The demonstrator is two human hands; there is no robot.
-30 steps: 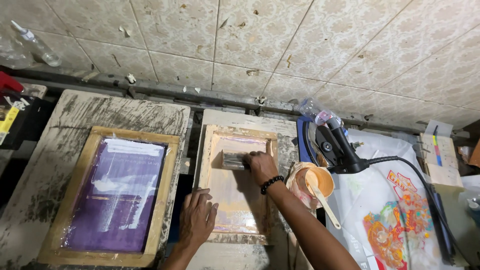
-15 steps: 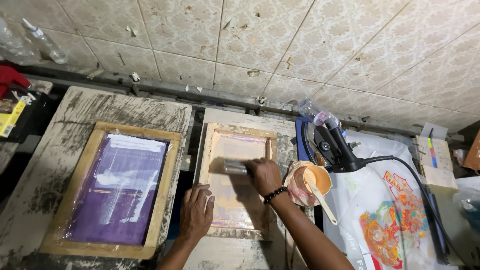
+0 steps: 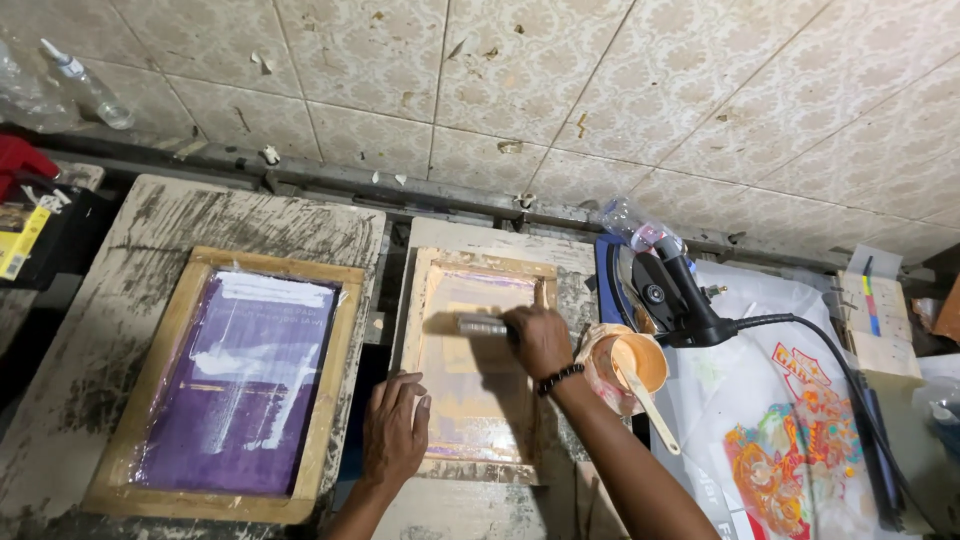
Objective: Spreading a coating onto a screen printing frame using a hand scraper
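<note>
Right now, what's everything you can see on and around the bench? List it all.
Purple screen: one, wooden frame, purple mesh, on the left board.
Peach screen: one, wooden frame, pale peach mesh, centre board.
Squeegee: one, grey, lying across the peach screen.
Ink cup: one, orange ink, right of the peach screen, with a pale stick in it.
Heat gun: one, black, right of the cup, cable trailing right.
Printed sheet: one, white with an orange-red design, far right.
Bottle: one, clear, on the tiled wall, top left.
Left hand: pressing the peach screen's lower left frame.
Right hand: gripping the squeegee; beaded bracelet on the wrist.
</note>
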